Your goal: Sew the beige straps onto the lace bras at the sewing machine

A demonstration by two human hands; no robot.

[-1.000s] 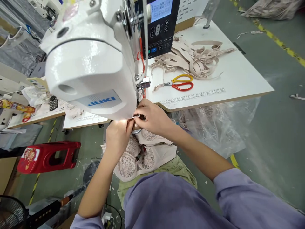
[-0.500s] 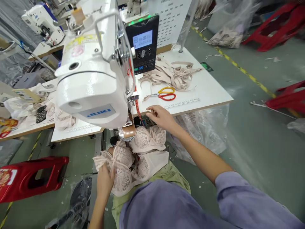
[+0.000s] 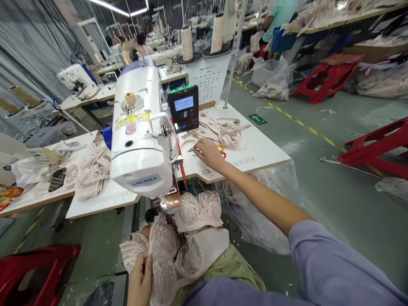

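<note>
My left hand (image 3: pixel 140 278) is closed on the edge of a beige lace bra (image 3: pixel 164 246), with thumb and fingers pinching the fabric. Joined lace cups and bands (image 3: pixel 199 212) lie across my lap, below the head of a white sewing machine (image 3: pixel 140 165). On the white table, my right hand (image 3: pixel 208 155) reaches over a pair of scissors (image 3: pixel 222 151), whose yellow and red handles show partly behind it. Its fingers are bent together by the scissors' tip; whatever they grip is hidden. Just beyond lies a pile of beige straps (image 3: pixel 223 129).
A control panel (image 3: pixel 184 108) stands beside the machine. Beige pieces (image 3: pixel 92 170) and a dark dotted item (image 3: pixel 57 179) lie on the left table. Thread cones (image 3: pixel 218 34) rise at the back. Red stools (image 3: pixel 325 78) and plastic bags (image 3: pixel 267 229) are on or near the floor.
My right hand has moved forward from the table's front edge to the scissors, covering part of them. My left hand keeps holding the bra. The camera view has tilted upward.
</note>
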